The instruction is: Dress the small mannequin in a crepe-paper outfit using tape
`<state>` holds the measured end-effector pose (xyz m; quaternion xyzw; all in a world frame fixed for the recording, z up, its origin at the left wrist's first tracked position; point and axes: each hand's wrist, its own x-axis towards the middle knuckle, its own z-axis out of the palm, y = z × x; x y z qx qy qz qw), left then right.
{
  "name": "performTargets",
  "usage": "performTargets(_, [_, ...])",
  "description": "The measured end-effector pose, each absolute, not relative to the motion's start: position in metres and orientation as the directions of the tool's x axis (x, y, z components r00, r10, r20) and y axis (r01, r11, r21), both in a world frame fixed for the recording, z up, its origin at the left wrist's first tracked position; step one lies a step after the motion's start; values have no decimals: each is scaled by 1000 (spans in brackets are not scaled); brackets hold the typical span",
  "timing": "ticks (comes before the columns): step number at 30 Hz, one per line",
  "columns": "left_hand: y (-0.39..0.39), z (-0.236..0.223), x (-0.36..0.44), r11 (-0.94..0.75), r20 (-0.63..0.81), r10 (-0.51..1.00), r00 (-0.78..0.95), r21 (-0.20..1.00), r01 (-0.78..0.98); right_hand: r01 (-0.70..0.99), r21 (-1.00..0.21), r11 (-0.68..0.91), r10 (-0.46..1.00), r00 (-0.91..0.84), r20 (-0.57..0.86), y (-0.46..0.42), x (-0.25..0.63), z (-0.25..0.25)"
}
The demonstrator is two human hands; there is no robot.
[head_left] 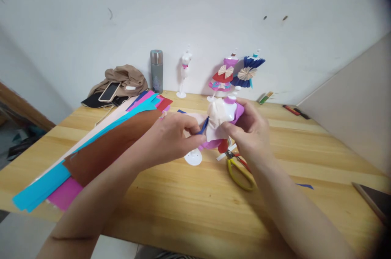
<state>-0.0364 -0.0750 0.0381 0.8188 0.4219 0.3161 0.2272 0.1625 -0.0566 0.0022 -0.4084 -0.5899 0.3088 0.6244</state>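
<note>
My left hand pinches a narrow dark-blue strip between thumb and fingertips, at the side of a small white dress-form mannequin. My right hand is closed around the mannequin's other side, its thumb pressing on a cream gathered piece. Purple material wraps the form under my right fingers. The mannequin leans to the right, its round white base low on the left. My fingers hide part of its middle. Just below lies a looped-handle tool in yellow and red.
Coloured sheets lie in a fanned pile at left. Behind are a cap, phone, brown cloth, flask, bare mannequin and two dressed mannequins. A dark flat object lies at the right edge.
</note>
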Motion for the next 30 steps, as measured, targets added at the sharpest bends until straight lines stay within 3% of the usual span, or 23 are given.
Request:
performTargets(3, [-71,48,-48,-475,235,850,471,728,494,93,-874,477,868,103,485,-52,167,-3])
performTargets(8, [-60,49,-56,-477,397,879,265,762,439,52,-834,549,835,11,550,-41,180,-16])
performTargets(19, [-57,17,-32,-565,363,809,462,699,439,12,-803,596,799,-117,590,-29,196,-29])
performTargets(22, [-61,18,-33,-613,417,784,460,637,467,44,-797,603,796,-108,596,-28,197,-30])
performTargets(26, [-63,20,-33,-693,617,703,354,482,536,135,-800,584,811,-81,579,-31,195,-27])
performTargets(30, [-60,23,-34,-789,671,572,472,295,539,152,-795,588,809,-76,584,-33,193,-24])
